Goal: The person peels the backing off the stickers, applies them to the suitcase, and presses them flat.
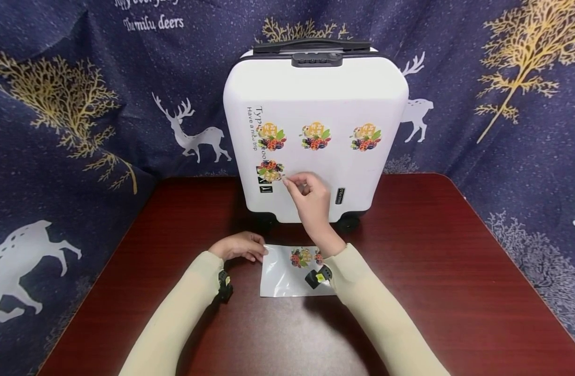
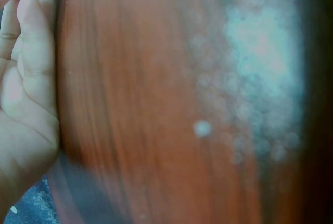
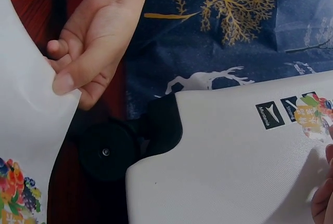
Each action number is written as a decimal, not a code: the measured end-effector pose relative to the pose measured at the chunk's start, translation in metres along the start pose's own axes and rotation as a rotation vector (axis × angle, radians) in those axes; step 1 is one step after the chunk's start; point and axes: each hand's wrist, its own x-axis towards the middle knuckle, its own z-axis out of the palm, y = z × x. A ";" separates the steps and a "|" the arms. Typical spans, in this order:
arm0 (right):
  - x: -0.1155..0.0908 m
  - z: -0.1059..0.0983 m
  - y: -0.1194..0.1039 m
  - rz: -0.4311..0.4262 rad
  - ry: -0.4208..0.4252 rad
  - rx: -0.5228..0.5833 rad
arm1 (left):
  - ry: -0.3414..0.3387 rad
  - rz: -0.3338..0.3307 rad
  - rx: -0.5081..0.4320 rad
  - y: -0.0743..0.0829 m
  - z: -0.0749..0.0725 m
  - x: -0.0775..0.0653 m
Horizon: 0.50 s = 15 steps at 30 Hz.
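Note:
A white suitcase (image 1: 315, 89) stands upright on the table, its front facing me. Three fruit stickers sit in a row across it, the middle one (image 1: 316, 136) among them. My right hand (image 1: 312, 201) pinches the edge of another fruit sticker (image 1: 271, 171) lower left, over the suitcase's small black labels; whether all of it touches the surface I cannot tell. My left hand (image 1: 240, 246) grips the corner of a glossy white sticker sheet (image 1: 283, 279), thumb on top in the right wrist view. Fruit stickers (image 1: 300, 257) remain visible on the sheet, partly behind my right wrist.
The dark red wooden table (image 1: 456, 292) carries everything. Behind it hangs a blue cloth (image 1: 193, 68) with deer and gold trees. A black suitcase wheel (image 3: 106, 151) is close to the sheet. Black wrist cameras, such as the left one (image 1: 225, 287), sit on both sleeves.

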 end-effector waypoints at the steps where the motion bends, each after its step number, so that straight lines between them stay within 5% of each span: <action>1: -0.001 -0.001 0.000 -0.003 -0.006 -0.002 | -0.001 0.000 -0.001 0.000 0.000 0.000; 15: -0.015 -0.017 0.000 0.051 -0.139 -0.033 | -0.003 -0.001 0.011 -0.001 -0.001 0.002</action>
